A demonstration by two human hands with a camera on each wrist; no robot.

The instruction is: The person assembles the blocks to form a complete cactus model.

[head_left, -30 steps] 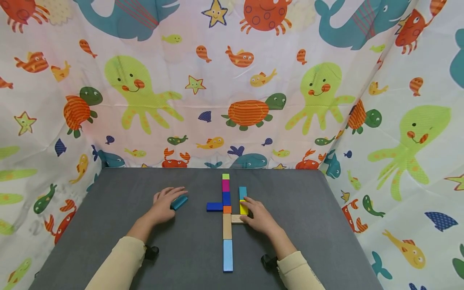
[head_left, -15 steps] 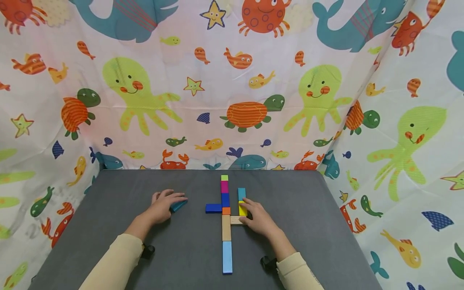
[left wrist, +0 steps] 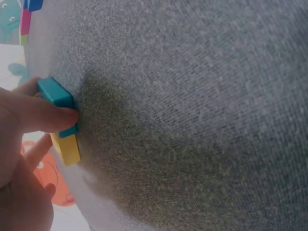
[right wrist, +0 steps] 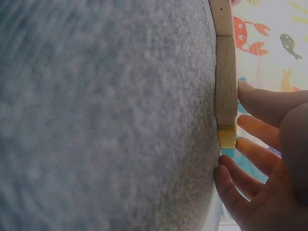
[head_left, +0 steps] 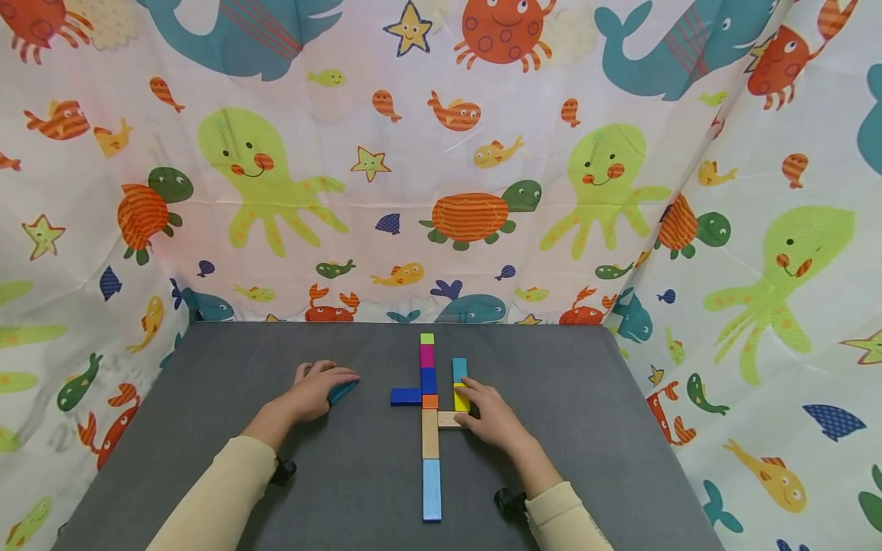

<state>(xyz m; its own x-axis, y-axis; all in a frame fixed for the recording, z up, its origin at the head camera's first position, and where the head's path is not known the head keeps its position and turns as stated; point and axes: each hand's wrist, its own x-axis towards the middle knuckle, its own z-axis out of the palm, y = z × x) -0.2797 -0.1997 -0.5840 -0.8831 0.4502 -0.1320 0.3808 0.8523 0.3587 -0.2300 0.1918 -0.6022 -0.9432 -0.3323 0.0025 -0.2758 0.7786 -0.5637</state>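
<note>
My left hand (head_left: 313, 392) pinches a teal block (left wrist: 55, 92) low over the table on the left, thumb on one side and fingers behind it. A yellow block (left wrist: 68, 149) shows right beside the teal one in the left wrist view, hidden under the hand in the head view. My right hand (head_left: 494, 413) rests with spread fingers at a yellow block (head_left: 460, 396), its thumb near the end of a short wooden block (right wrist: 226, 82). Beyond that yellow block lies a light teal block (head_left: 459, 370), in line with it.
A column of blocks runs down the table's middle: green (head_left: 427, 338), magenta (head_left: 427, 356), blue (head_left: 429, 380), orange (head_left: 430, 401), tan (head_left: 430, 434) and light blue (head_left: 431, 490). Another blue block (head_left: 406, 396) juts left. A patterned curtain (head_left: 386, 191) stands behind the grey table (head_left: 358, 490).
My left fingers have shifted slightly over the teal block, so less of it shows. The right hand stays at the yellow block, and the laid-out blocks keep their places.
</note>
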